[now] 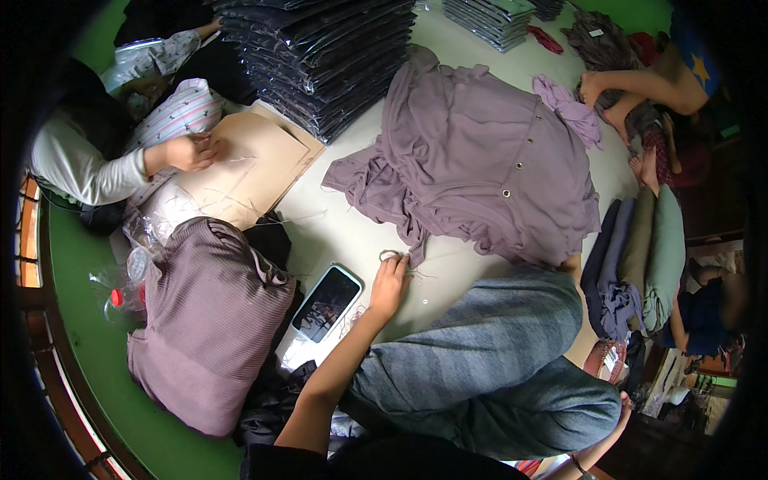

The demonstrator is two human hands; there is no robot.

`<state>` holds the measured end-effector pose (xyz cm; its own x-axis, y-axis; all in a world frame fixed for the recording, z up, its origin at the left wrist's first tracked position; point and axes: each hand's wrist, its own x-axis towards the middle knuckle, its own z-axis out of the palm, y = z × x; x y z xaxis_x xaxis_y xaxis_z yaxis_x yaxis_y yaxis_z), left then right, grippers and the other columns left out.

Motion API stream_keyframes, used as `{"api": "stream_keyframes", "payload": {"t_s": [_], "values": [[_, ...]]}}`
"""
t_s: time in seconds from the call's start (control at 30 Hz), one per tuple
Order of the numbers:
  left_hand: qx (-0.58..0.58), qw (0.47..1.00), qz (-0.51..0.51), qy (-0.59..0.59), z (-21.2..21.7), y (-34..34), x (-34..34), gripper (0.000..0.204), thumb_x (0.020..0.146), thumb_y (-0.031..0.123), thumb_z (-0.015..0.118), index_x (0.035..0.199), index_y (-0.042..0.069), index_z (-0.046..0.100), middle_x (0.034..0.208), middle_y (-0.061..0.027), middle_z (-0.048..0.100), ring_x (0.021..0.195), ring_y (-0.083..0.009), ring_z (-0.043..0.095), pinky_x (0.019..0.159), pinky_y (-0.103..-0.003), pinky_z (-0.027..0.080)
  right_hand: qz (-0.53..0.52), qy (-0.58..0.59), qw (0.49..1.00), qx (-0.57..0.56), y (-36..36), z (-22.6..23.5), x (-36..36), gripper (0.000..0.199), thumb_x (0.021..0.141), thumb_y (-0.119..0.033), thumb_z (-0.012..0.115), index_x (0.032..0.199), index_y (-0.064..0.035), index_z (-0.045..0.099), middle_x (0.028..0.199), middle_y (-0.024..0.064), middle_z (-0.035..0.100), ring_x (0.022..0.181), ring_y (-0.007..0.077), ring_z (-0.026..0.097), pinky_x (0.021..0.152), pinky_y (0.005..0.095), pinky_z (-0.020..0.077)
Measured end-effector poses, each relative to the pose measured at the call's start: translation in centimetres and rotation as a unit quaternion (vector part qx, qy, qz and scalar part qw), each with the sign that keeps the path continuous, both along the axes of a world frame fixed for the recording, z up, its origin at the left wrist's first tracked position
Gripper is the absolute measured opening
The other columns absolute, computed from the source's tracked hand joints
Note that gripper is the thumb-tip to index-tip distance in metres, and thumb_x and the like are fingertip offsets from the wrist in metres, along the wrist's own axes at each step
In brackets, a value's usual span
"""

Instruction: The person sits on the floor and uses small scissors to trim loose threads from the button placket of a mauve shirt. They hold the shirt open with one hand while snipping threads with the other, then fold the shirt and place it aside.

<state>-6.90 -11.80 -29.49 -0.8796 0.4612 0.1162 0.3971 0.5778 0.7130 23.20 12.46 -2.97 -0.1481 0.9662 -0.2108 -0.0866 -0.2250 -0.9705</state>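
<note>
My left hand (390,282) rests on the pale tabletop, its fingertips pinching a small dark ring-shaped loop (389,255). It lies beside the lower edge of a mauve garment (492,152) with metal eyelets down its front, spread out crumpled. A phone in a pale blue case (328,302) lies just left of my left forearm, its screen facing up. My right hand (624,408) is at the lower right beside my bent knee. Most of its fingers are hidden there, and I see nothing held in it.
A tall stack of dark garments in clear plastic (320,64) stands at the back. Folded mauve ribbed cloth (216,320) and brown cardboard (248,156) are on the left, near another person's hand (190,152). Rolled garments (660,256) lie right; another person's legs (640,86) are beyond.
</note>
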Motion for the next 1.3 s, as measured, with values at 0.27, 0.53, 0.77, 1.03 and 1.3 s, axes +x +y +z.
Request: {"api": "stream_keyframes", "payload": {"t_s": [0.27,0.53,0.77,1.03,1.3], "values": [[-0.1,0.983,-0.13,0.083,0.1,-3.9,2.7,0.047,0.077,0.01,0.049,0.123,0.006,0.037,0.128,-0.0128,0.033,0.116,-0.0277,0.034,0.097,-0.04,0.027,-0.001,-0.014,0.999,0.032,0.0,-0.4,0.6,0.034,0.087,-0.029,0.04,0.106,-0.0031,0.052,0.105,0.0039,0.054,0.098,0.0149,0.051,0.087,0.0275,0.0367],[-0.23,0.954,-0.194,0.009,0.8,-14.5,9.4,0.057,0.082,0.027,0.042,0.132,0.006,0.024,0.138,-0.0081,0.021,0.127,-0.0214,0.021,0.102,-0.035,0.018,0.012,0.018,1.0,0.016,0.5,-0.6,1.3,0.036,0.088,-0.028,0.037,0.111,-0.0022,0.049,0.109,0.0045,0.052,0.102,0.0156,0.049,0.09,0.0283,0.0347],[-0.363,0.923,-0.093,-0.092,2.3,-18.9,16.0,0.058,0.083,0.029,0.034,0.131,-0.001,0.019,0.137,-0.018,0.018,0.128,-0.0275,0.019,0.102,-0.038,0.02,0.028,-0.031,0.996,0.077,-0.4,-0.2,0.8,0.038,0.088,-0.027,0.036,0.112,-0.0008,0.048,0.113,0.0056,0.051,0.104,0.0161,0.048,0.091,0.0284,0.0334],[-0.36,0.927,-0.088,-0.056,0.9,-18.2,17.8,0.056,0.082,0.026,0.035,0.13,0.002,0.022,0.137,-0.0176,0.019,0.127,-0.0281,0.019,0.102,-0.039,0.019,0.018,-0.024,0.999,0.026,-0.4,0.4,0.1,0.037,0.088,-0.026,0.036,0.111,-0.0005,0.049,0.111,0.0065,0.052,0.104,0.0168,0.048,0.092,0.029,0.0331],[-0.193,0.977,-0.065,0.069,-2.7,-14.4,9.7,0.052,0.078,0.01,0.042,0.128,0.004,0.029,0.132,-0.016,0.03,0.122,-0.0282,0.031,0.097,-0.036,0.029,0.008,-0.055,0.996,0.068,1.2,-0.6,1.4,0.03,0.089,-0.021,0.036,0.104,-0.0008,0.052,0.097,0.0045,0.055,0.092,0.0142,0.051,0.084,0.0255,0.037]]}}
